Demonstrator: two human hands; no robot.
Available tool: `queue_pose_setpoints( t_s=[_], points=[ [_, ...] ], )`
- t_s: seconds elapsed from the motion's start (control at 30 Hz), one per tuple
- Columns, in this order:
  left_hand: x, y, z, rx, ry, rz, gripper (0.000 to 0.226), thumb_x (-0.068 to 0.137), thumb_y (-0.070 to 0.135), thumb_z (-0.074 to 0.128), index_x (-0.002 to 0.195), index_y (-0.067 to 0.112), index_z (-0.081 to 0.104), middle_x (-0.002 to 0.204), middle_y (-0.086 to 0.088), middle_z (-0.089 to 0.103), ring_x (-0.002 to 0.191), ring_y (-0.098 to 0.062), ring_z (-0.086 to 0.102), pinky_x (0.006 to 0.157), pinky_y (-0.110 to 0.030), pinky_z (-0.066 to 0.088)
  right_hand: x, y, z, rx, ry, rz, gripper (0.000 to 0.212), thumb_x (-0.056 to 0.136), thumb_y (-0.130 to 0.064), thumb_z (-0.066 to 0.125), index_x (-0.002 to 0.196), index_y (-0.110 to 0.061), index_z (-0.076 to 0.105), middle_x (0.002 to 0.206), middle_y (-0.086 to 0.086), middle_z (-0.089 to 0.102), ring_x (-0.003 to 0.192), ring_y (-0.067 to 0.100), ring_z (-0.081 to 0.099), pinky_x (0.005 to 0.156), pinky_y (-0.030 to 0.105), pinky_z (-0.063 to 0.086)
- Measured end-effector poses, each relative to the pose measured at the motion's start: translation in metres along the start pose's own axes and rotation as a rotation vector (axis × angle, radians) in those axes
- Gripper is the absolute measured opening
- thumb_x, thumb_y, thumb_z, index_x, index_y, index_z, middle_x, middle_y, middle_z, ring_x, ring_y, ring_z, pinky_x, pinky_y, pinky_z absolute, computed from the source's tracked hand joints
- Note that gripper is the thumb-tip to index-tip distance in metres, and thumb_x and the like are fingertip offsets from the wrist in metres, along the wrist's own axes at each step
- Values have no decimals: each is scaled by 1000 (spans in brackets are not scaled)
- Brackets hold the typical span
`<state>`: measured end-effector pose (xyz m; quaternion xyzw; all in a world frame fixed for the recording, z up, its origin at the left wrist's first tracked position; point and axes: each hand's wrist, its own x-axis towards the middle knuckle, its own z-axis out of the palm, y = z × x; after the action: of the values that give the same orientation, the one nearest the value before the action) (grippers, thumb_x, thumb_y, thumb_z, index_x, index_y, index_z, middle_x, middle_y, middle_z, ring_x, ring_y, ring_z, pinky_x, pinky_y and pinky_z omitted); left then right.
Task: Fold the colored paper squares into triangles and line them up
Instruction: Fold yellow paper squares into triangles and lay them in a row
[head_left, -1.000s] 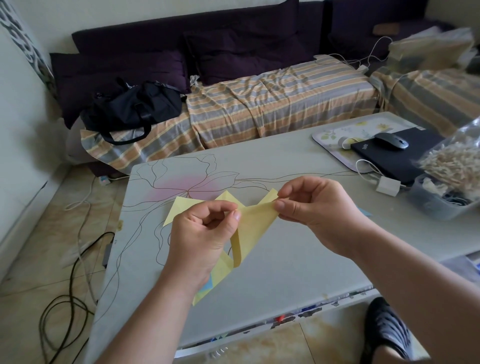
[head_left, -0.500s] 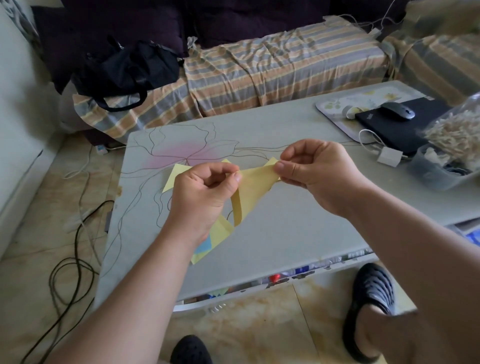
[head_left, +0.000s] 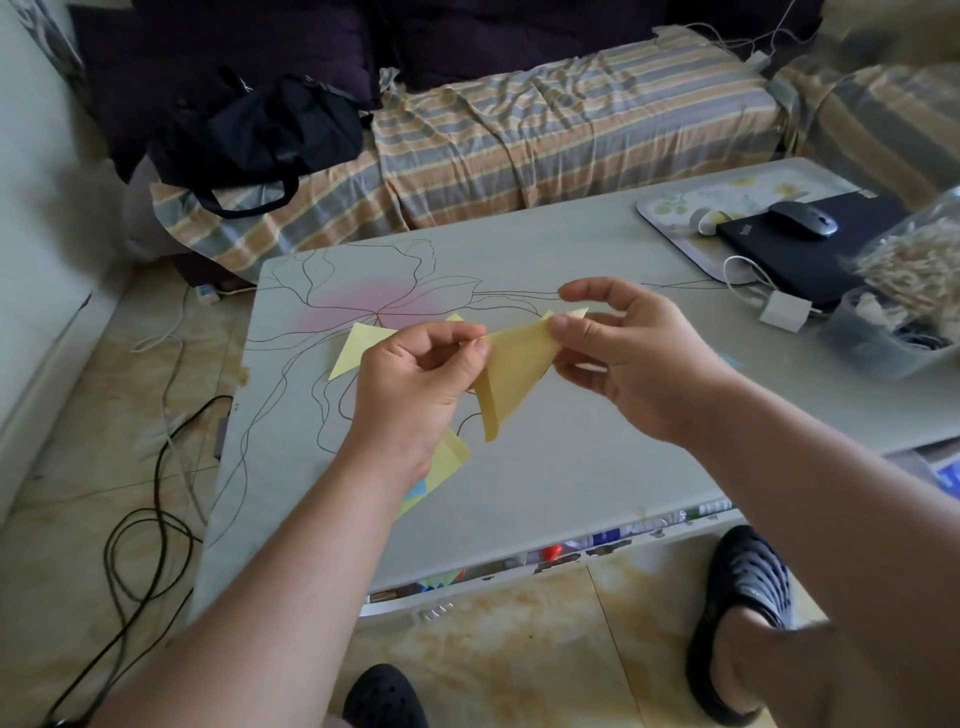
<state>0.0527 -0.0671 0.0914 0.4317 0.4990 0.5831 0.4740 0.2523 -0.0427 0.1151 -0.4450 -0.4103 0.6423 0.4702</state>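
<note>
While both hands are raised above the table (head_left: 597, 467), a folded yellow paper (head_left: 511, 374) is hanging between them, its point aimed down. Left hand (head_left: 415, 384) is pinching the paper's left corner between thumb and curled fingers; right hand (head_left: 623, 353) is pinching the right corner with thumb and forefinger, the other fingers arching loosely above. Yellow triangles (head_left: 356, 349) are lying flat on the table behind the left hand — partly hidden by it. A small stack of paper squares (head_left: 449, 462), yellow on top with blue peeking out, is resting on the table under the left wrist. Far right of the table — a black laptop (head_left: 789, 254) is carrying a grey mouse (head_left: 802, 219); a white charger (head_left: 784, 310) is sitting just beside it.
</note>
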Motion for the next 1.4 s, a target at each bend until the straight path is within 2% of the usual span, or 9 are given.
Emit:
queue_pose_setpoints(
  t_s=[0.17, 0.33, 0.47, 0.57, 0.77, 1.0, 1.13, 1.27, 1.4],
  points=[
    [-2, -1, 10, -141, 21, -90, 25, 91, -3, 73, 80, 19, 79, 83, -5, 75, 80, -19, 71, 82, -36, 62, -8, 17, 14, -107, -194, 153, 21, 93, -25, 71, 112, -14, 71, 100, 5, 75, 87, 22, 69, 91, 43, 55],
    [-2, -1, 12, -236, 49, -179, 19, 92, -2, 71, 85, 15, 76, 89, -9, 73, 82, -22, 70, 78, -31, 62, -4, 20, 16, -118, -111, 164, 20, 99, -17, 66, 113, -3, 71, 100, 9, 76, 88, 24, 68, 92, 43, 56],
    [-1, 0, 10, -282, 68, -237, 17, 93, -1, 70, 88, 15, 73, 88, -8, 74, 79, -22, 70, 80, -32, 62, -1, 20, 16, -99, -67, 194, 8, 97, -13, 70, 99, -7, 66, 91, 10, 74, 81, 23, 67, 87, 42, 56],
    [-1, 1, 11, -301, 69, -254, 16, 94, -1, 70, 89, 14, 72, 88, -9, 75, 77, -21, 72, 79, -32, 62, 0, 19, 17, -94, -63, 197, 12, 98, -14, 69, 105, -6, 65, 93, 12, 73, 81, 24, 67, 86, 42, 57],
    [-1, 1, 13, -336, 103, -267, 14, 92, 0, 72, 91, 14, 72, 93, -12, 75, 81, -23, 72, 85, -37, 62, -4, 21, 19, -116, -90, 234, 14, 100, -22, 67, 93, -11, 71, 95, 10, 71, 79, 24, 64, 84, 40, 56],
    [0, 2, 13, -343, 132, -263, 12, 93, 2, 72, 93, 13, 71, 83, -5, 77, 75, -18, 73, 78, -30, 62, -5, 25, 22, -232, -68, 166, 14, 99, -20, 69, 88, -12, 69, 86, 5, 74, 76, 17, 66, 85, 37, 57],
    [-2, 0, 15, -360, 162, -277, 12, 93, 2, 73, 93, 14, 72, 87, -6, 77, 78, -19, 73, 79, -31, 63, -5, 29, 23, -274, -86, 200, 12, 101, -22, 66, 96, -12, 71, 87, 2, 75, 77, 16, 66, 80, 33, 58],
    [0, 0, 14, -392, 196, -268, 12, 93, 1, 73, 90, 13, 72, 84, -5, 77, 77, -19, 74, 75, -29, 62, -8, 33, 24, -306, -140, 232, 18, 100, -23, 68, 107, -8, 74, 95, 2, 77, 79, 15, 68, 85, 36, 58],
    [1, 0, 12, -392, 213, -256, 11, 93, 3, 73, 92, 13, 71, 88, -7, 78, 83, -21, 74, 81, -31, 62, -8, 33, 26, -334, -99, 163, 9, 97, -16, 71, 95, -9, 75, 93, 8, 78, 76, 15, 67, 91, 40, 59]
  ],
)
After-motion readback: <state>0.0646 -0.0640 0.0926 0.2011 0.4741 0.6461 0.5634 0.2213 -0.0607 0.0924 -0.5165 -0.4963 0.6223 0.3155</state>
